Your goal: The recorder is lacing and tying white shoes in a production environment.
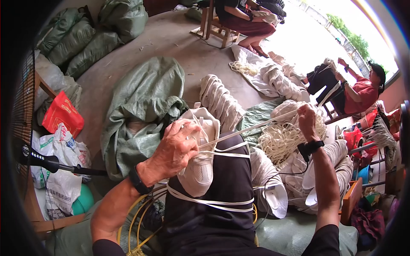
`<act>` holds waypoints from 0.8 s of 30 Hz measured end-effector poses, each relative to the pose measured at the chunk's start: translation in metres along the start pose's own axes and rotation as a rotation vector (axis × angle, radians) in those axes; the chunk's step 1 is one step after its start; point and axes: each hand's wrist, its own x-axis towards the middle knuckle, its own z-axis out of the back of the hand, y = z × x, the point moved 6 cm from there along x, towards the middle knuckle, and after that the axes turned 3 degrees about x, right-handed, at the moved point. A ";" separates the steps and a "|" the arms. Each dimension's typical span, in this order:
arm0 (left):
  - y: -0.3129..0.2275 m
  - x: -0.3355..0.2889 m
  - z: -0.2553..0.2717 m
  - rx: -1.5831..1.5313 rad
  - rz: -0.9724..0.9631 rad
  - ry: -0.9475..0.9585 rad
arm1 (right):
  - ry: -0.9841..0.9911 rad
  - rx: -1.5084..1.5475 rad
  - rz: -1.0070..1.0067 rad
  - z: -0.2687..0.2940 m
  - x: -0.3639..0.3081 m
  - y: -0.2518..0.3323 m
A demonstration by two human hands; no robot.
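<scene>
1. Evidently, the pale shoe (202, 174) is overlapped by the nearer left hand (173, 146), its long axis aimed toe-first bodyward.
2. What is gripped there cannot be told.
3. Well rightward, the right hand (308, 122) is closed on the taut lace (256, 126).

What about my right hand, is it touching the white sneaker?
No, your right hand grips a taut white lace, away from the sneaker.
</scene>
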 end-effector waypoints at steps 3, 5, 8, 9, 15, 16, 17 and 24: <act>0.005 0.000 0.001 -0.049 -0.010 0.042 | -0.151 -0.161 0.041 0.031 0.016 -0.066; 0.008 -0.001 0.003 -0.050 -0.005 0.056 | -0.213 -0.380 0.032 0.061 0.024 -0.126; 0.010 0.000 0.006 -0.059 0.017 0.072 | -0.219 -0.129 0.031 0.115 0.029 -0.212; 0.011 0.001 0.007 -0.073 0.031 0.071 | -0.188 -0.096 0.054 0.127 0.031 -0.231; 0.014 0.012 0.008 -0.085 0.209 0.094 | -0.122 -0.758 -0.026 0.104 0.009 -0.174; 0.013 0.016 0.006 -0.081 0.207 0.100 | -0.062 -0.547 0.107 0.080 -0.001 -0.129; 0.013 0.021 0.007 -0.047 0.199 0.037 | -0.041 -0.402 0.114 0.054 -0.012 -0.082; 0.009 0.039 -0.012 0.182 -0.002 0.004 | 0.438 0.477 0.636 -0.045 -0.140 0.249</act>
